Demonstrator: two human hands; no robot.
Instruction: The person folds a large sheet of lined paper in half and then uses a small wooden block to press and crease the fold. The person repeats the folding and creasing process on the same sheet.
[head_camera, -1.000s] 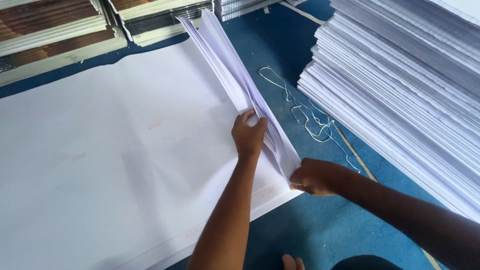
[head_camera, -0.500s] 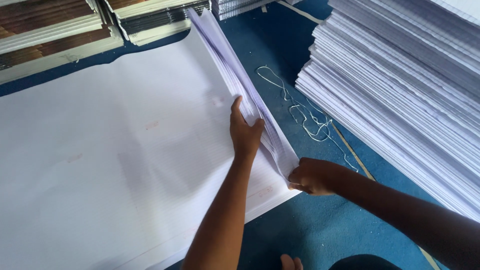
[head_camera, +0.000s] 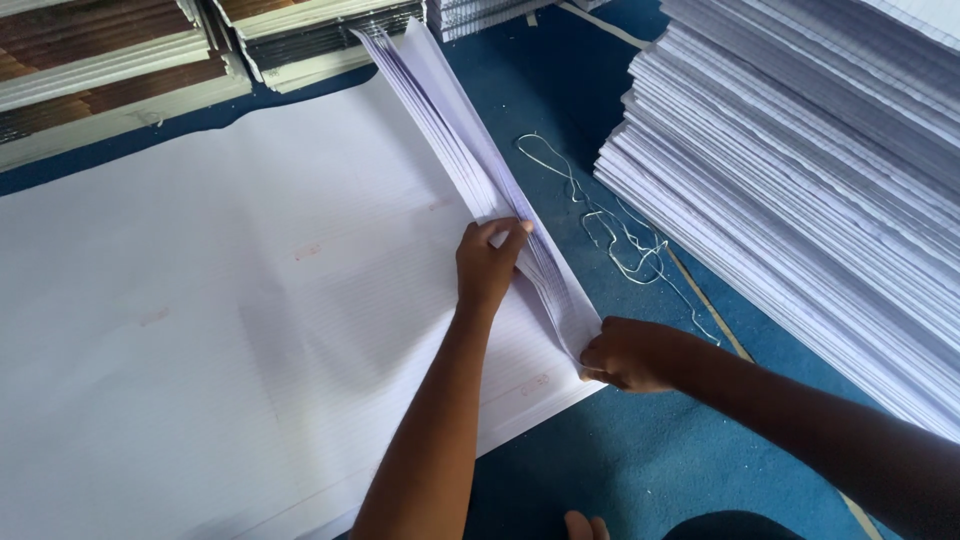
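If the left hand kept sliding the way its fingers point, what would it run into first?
The left hand points up along the lifted edge of the paper sheets. It would probably follow that edge to the stacked bundles at its far end, though depth is hard to judge.

The left hand (head_camera: 490, 262) now sits lower on the lifted edge of the ruled sheets (head_camera: 470, 160) than half a second ago, fingers curled over it. That edge stands a little higher.

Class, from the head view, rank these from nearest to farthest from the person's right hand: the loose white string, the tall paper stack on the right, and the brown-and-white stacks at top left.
Measured from the right hand:
1. Loose white string, on the blue surface just above the hand.
2. Tall paper stack, along the right side.
3. Brown-and-white stacks, far across at top left.
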